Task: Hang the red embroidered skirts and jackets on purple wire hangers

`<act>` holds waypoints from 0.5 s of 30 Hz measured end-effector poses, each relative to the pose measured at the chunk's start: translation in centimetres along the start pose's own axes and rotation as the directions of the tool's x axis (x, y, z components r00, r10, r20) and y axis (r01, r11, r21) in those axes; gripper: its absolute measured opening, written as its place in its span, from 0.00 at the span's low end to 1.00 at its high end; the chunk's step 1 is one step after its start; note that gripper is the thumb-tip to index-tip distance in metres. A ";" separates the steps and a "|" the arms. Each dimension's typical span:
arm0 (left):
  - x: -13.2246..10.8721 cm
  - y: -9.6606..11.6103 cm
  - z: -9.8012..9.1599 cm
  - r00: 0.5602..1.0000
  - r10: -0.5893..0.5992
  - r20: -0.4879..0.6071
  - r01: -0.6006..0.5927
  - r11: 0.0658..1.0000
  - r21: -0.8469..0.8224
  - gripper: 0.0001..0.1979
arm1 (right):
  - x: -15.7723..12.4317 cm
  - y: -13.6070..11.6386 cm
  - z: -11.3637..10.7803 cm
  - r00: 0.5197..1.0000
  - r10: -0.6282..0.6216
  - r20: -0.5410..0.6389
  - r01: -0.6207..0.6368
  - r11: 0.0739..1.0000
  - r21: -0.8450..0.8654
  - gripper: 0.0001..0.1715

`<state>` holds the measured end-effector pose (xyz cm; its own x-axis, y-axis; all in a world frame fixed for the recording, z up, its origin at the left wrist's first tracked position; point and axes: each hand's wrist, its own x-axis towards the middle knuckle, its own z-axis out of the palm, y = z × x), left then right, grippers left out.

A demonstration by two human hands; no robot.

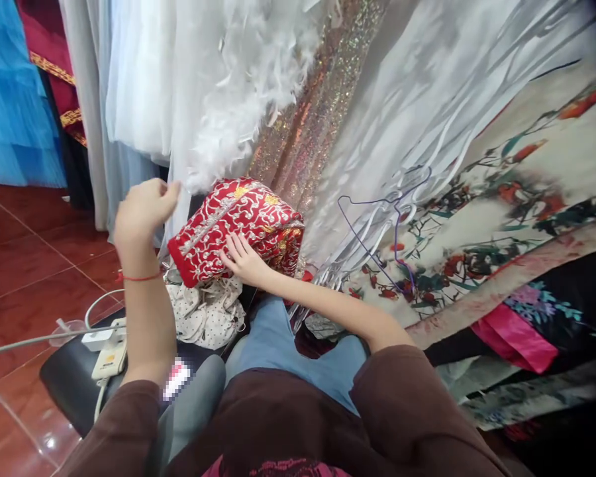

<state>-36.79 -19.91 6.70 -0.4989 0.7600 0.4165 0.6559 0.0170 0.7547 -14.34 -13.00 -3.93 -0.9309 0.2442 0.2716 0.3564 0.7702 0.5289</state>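
A red garment [238, 225] with silver and gold embroidery lies bunched in front of my knees. My right hand [248, 264] rests on its near side, fingers stretched out over the embroidered cloth. To the left of the garment, my left hand [146, 209] is raised with the wrist bent and a red string round it. Its fingers are curled and partly hidden behind the hand; anything they hold is too small to make out. Under the garment is a white cloth with dark dots [208, 315].
Several white and coloured dresses [149, 79] hang ahead. A purple hanger [370, 200] lies against white straps and a floral fabric [526, 199] at right. On the left, a power strip [110, 354] with cables sits on a black seat [69, 377], above red floor tiles [40, 265].
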 end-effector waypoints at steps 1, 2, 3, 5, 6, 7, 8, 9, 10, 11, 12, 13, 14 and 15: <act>-0.1 1.4 1.3 0.996 0.086 0.021 -0.086 0.996 -0.017 0.18 | -1.0 -0.4 -0.6 0.999 -0.037 0.008 0.037 0.999 -0.001 0.26; -0.2 2.8 2.7 0.986 0.163 0.035 -0.162 0.986 -0.027 0.18 | -2.1 -0.5 -1.3 0.998 -0.062 0.015 0.062 0.998 0.008 0.26; -0.2 4.2 4.2 0.970 0.239 0.056 -0.237 0.971 -0.042 0.19 | -3.2 -0.5 -2.0 0.997 -0.073 0.022 0.073 0.997 0.026 0.27; -0.1 6.6 7.3 0.928 0.359 0.096 -0.351 0.932 -0.091 0.19 | -5.3 0.1 -3.4 0.997 -0.063 0.039 0.061 0.996 0.066 0.27; 0.0 7.5 9.0 0.914 0.389 0.114 -0.379 0.920 -0.096 0.20 | -6.3 0.7 -4.0 0.998 -0.047 0.048 0.043 0.996 0.078 0.27; 0.1 8.2 10.6 0.908 0.400 0.128 -0.391 0.916 -0.087 0.21 | -7.2 1.4 -4.6 0.998 -0.021 0.056 0.017 0.997 0.076 0.27; 0.2 8.7 12.3 0.906 0.401 0.136 -0.395 0.916 -0.068 0.23 | -8.0 2.2 -5.0 0.998 0.015 0.059 -0.018 0.998 0.060 0.27; 0.3 9.1 13.9 0.906 0.401 0.134 -0.398 0.916 -0.048 0.25 | -8.6 3.0 -5.3 0.997 0.056 0.056 -0.058 0.998 0.035 0.27; 0.3 9.3 15.4 0.907 0.404 0.123 -0.403 0.915 -0.031 0.27 | -9.0 3.9 -5.5 0.994 0.096 0.051 -0.097 0.995 0.010 0.26; 0.2 9.4 16.7 0.906 0.409 0.103 -0.410 0.912 -0.018 0.28 | -9.3 4.7 -5.6 0.990 0.132 0.047 -0.132 0.991 -0.008 0.25; 0.1 9.4 17.8 0.906 0.416 0.078 -0.417 0.909 -0.012 0.29 | -9.5 5.5 -5.7 0.987 0.157 0.047 -0.156 0.988 -0.017 0.24; 0.1 9.4 18.7 0.905 0.422 0.052 -0.422 0.907 -0.015 0.29 | -9.5 6.2 -5.6 0.984 0.169 0.053 -0.168 0.986 -0.018 0.23; 0.1 9.4 19.3 0.905 0.424 0.029 -0.423 0.906 -0.026 0.28 | -9.3 6.7 -5.6 0.983 0.171 0.060 -0.170 0.985 -0.014 0.22; 0.1 9.4 19.6 0.906 0.423 0.013 -0.422 0.906 -0.045 0.28 | -8.9 7.1 -5.5 0.983 0.170 0.063 -0.170 0.985 -0.010 0.21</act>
<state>-19.58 -6.96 3.95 -0.1676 0.7045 0.6896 0.7791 -0.3340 0.5305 -3.05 -12.96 1.79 -0.8597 0.4086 0.3064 0.5103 0.7116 0.4829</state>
